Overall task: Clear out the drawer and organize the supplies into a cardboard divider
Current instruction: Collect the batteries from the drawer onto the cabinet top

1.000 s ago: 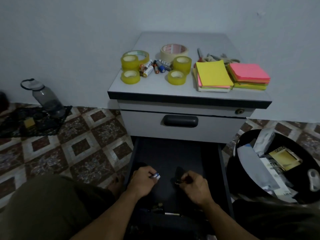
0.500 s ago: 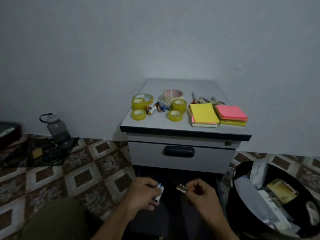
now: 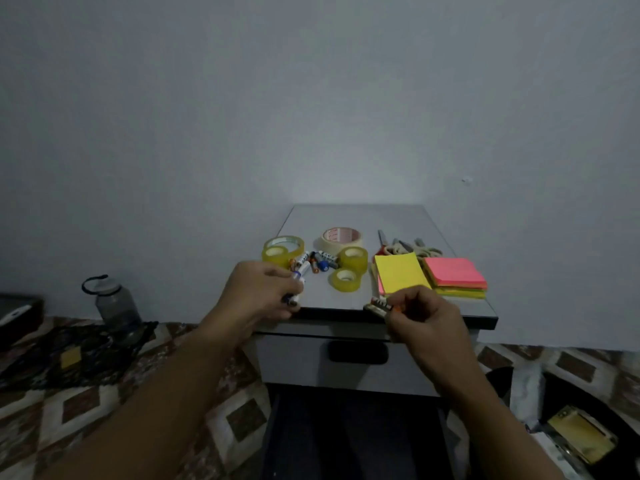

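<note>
My left hand (image 3: 258, 292) grips small white and blue batteries (image 3: 300, 274) at the front left edge of the grey cabinet top (image 3: 322, 296). Over the front edge, my right hand (image 3: 424, 317) pinches a couple of small batteries (image 3: 380, 304) with orange markings. On the top lie a pile of batteries (image 3: 320, 260), several yellow tape rolls (image 3: 352, 258), a cream tape roll (image 3: 341, 236), a yellow sticky-note pad (image 3: 400, 273), a pink pad (image 3: 453, 277) and scissors with pens (image 3: 405, 247). The open dark drawer (image 3: 346, 434) sits low, below a closed drawer (image 3: 356, 353).
A black bin (image 3: 588, 431) with papers and packaging stands on the floor at the right. A dark water bottle (image 3: 116, 306) stands at the left on a dark cloth (image 3: 52, 355) over the patterned tile floor. A white wall is behind the cabinet.
Both hands rose out of the open drawer, each with small items, and now reach the cabinet top's front edge. My view tilted upward.
</note>
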The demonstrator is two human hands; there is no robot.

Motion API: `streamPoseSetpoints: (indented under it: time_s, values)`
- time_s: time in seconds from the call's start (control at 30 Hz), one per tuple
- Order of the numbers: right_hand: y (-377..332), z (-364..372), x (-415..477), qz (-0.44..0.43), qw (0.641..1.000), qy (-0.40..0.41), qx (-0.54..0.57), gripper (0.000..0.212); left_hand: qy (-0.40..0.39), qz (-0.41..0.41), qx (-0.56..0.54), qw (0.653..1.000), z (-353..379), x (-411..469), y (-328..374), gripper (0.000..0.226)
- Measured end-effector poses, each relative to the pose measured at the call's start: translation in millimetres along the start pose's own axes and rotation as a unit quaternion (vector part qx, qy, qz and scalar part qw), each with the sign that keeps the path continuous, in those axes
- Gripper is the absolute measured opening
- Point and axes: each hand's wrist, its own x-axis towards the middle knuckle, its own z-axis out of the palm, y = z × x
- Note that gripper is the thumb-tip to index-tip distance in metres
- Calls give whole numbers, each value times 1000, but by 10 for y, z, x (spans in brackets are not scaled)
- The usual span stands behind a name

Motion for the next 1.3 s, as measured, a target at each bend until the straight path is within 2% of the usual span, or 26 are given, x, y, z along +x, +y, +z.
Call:
streamPoseSetpoints:
  time_s: [0.17, 0.27, 0.5, 0.7, 1.0, 1.3]
  values:
    - [-183, 2, 416, -21, 999, -1, -34, 9, 36, -10, 55, 998, 234, 659, 285, 15]
    - [-175, 3, 571, -26, 998, 2, -55, 10, 47, -17, 128, 991, 413, 948, 334, 14]
    - [-15, -52, 751, -28, 998, 3, -57, 16, 71, 5, 327, 942, 599, 1278, 231, 28]
    - [77, -43, 783, -30, 998, 4, -54, 14, 71, 54, 417, 905, 623, 1338, 214, 31]
    - [80, 16, 712, -27, 998, -4, -64, 13, 69, 67, 459, 883, 631, 1341, 219, 43]
    - [79, 19, 700, -15, 998, 2, -60, 15, 58, 49, 432, 899, 577, 1361, 174, 48]
